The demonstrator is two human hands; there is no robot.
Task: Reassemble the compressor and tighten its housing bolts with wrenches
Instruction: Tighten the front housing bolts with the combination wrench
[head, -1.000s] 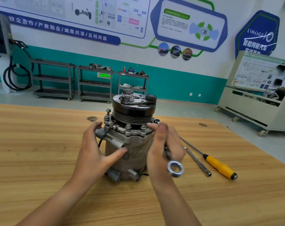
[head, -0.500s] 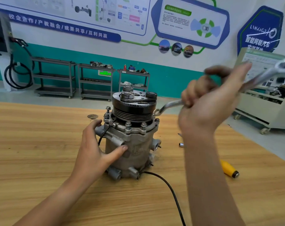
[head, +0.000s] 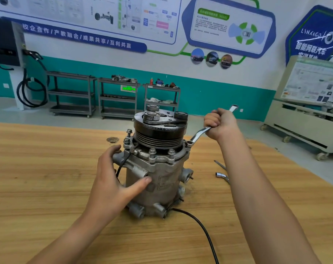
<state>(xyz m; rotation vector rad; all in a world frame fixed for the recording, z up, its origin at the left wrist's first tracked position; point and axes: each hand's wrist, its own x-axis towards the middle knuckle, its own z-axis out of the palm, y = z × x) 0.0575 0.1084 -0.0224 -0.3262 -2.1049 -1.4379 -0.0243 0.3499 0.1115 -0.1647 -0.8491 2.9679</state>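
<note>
On the wooden workbench point(head: 38, 178) the compressor point(head: 162, 174) stands upright at centre. The left hand point(head: 114, 180) grips its 9 o'clock side; brace hard there. The right hand point(head: 221, 124) is clamped round the combination wrench point(head: 197, 135), ring end on the 3 o'clock housing bolt point(head: 189, 143): seat it squarely, pull smoothly.

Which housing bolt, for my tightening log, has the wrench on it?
The right-edge bolt: the wrench has its ring end over it. The front bolts and left bolts stand bare.

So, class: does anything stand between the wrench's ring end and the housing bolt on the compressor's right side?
Nothing visible does: the wrench in the right hand has its ring end over that bolt, beside the pulley.
</note>
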